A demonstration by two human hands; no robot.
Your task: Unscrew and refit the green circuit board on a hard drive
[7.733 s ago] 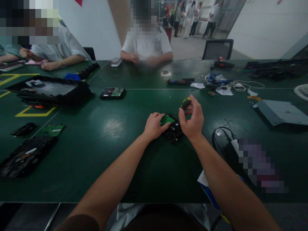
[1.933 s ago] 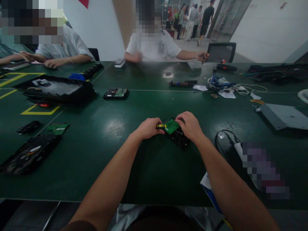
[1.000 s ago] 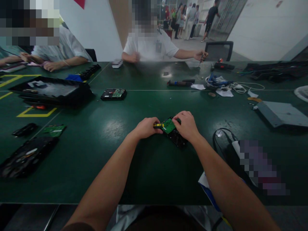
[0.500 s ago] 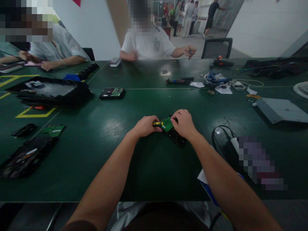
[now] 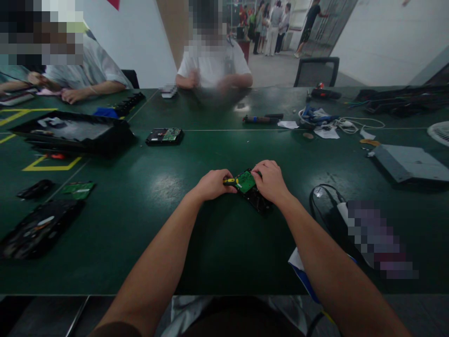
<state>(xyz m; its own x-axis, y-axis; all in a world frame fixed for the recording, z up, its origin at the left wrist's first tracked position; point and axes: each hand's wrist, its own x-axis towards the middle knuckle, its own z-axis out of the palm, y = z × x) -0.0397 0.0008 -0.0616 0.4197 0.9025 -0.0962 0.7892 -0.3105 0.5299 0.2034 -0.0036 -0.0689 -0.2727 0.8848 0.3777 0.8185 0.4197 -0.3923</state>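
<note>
A black hard drive [image 5: 258, 201] lies slantwise on the green table in front of me, with a green circuit board [image 5: 245, 182] over its far left part. My left hand [image 5: 213, 184] is closed around a yellow-and-black screwdriver handle [image 5: 229, 181], its front end against the drive's left side; the tip cannot be made out. On the other side, my right hand [image 5: 272, 181] has its fingers bent together at the board's right edge and appears to pinch it. The hand covers part of the drive, and the fingertips are partly hidden.
Another drive [image 5: 164, 136] lies farther back, left of centre. Black trays [image 5: 73, 133] and opened drive parts [image 5: 42, 229] occupy the left. A grey metal box [image 5: 409, 161], cables [image 5: 361, 122] and a blurred-out pouch [image 5: 379, 238] are on the right. Co-workers sit across the table.
My hands stay almost in place; the right has shifted slightly right along the board. The co-worker opposite has drawn an outstretched hand in toward the body.
</note>
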